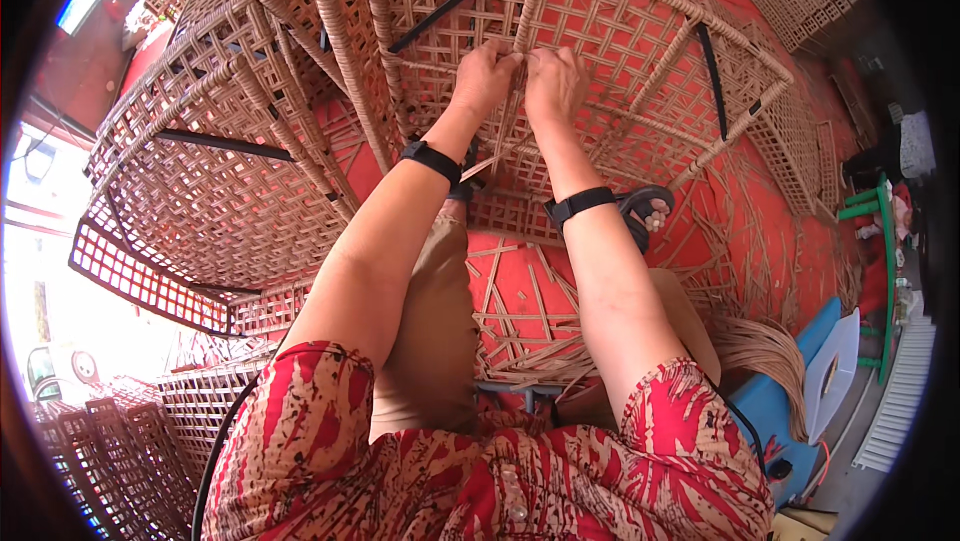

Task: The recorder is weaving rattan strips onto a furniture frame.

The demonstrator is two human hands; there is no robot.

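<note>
As fingers (497,51) touch wicker (531,3), red flr (517,288), strips (767,353)

Red floor (800,266): loose tan strips (545,351) strewn crisscross over it; large woven frame (530,6) standing on it.

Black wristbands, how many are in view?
2: the left wristband sits behind the left hand, the right wristband behind the right hand. Neither is hidden.
</note>
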